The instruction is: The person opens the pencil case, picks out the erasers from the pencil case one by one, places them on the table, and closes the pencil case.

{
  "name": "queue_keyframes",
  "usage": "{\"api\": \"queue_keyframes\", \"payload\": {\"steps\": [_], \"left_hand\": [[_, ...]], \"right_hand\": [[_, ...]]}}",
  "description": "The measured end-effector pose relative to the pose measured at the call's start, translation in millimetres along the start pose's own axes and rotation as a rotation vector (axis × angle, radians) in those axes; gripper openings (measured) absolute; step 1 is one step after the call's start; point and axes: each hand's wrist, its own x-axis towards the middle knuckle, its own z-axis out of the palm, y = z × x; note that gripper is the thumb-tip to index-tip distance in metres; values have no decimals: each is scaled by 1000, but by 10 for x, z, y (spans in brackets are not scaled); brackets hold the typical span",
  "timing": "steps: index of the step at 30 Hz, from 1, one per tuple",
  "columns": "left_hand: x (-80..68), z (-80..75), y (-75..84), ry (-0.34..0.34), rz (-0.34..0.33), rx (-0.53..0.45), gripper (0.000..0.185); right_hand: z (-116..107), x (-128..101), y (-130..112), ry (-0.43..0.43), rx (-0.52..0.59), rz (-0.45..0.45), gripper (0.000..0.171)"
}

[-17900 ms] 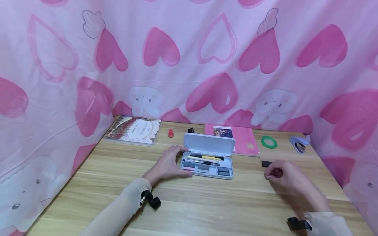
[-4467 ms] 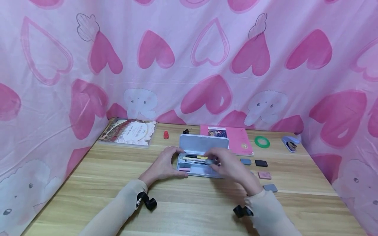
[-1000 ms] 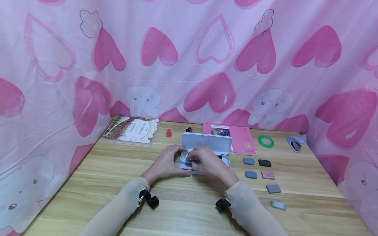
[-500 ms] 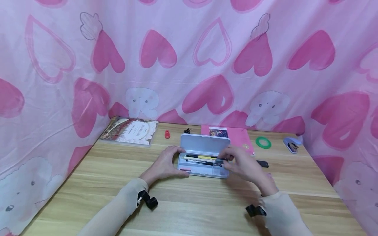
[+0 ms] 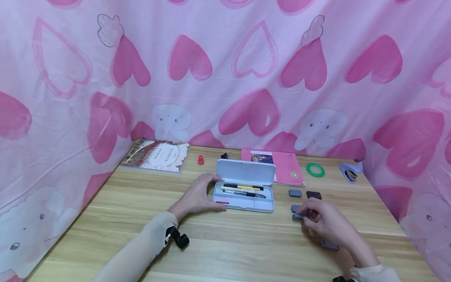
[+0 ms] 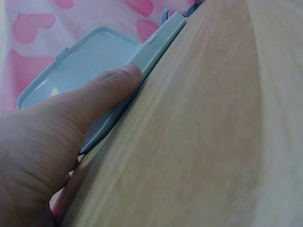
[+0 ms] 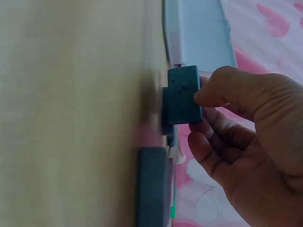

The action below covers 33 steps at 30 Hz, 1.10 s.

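Right hand is down on the table near its right edge, thumb and fingertips pinching a grey-blue eraser that sits low over the wood just right of the open pencil case, and the right wrist view shows that pinch is only on one end of the block, so most of the eraser hangs free. Left hand is curled round the left end of the case, thumb lying along its front wall, bracing it in the middle of the table. In the tray there's a yellow-and-black pen with another pen below it, and a pink eraser in the front left compartment. More erasers lie beyond the case: a grey one and a black one side by side towards the far edge, and another grey one nearer the front, just beside the right wrist. Risk here, I'd say: with such a shallow end grip the eraser could twist out and knock its neighbours out of line, or skid off towards the right edge. Whether it already touches the table I can't tell, the knuckles cover it from the head view. And if the left hand eases off, a nudge from the right sleeve could slide the light case
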Motion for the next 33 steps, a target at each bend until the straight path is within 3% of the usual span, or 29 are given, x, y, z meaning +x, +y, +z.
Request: {"api": "queue_keyframes", "payload": {"steps": [10,15,22,26,33], "left_hand": [[-1,16,-4,5,8,-1,98],[10,17,-9,5,8,0,99],[5,3,-17,5,12,-3,98],[5,-1,-21,8,13,-3,97],[5,-2,-17,6,18,3,97]], "right_hand": [[11,-63,35,-155,35,24,31],[-21,-61,21,-185,45,3,29],[-107,58,-159,-54,70,-14,23],[-129,220,-289,21,87,-30,34],[-60,536,-521,96,143,-134,50]]}}
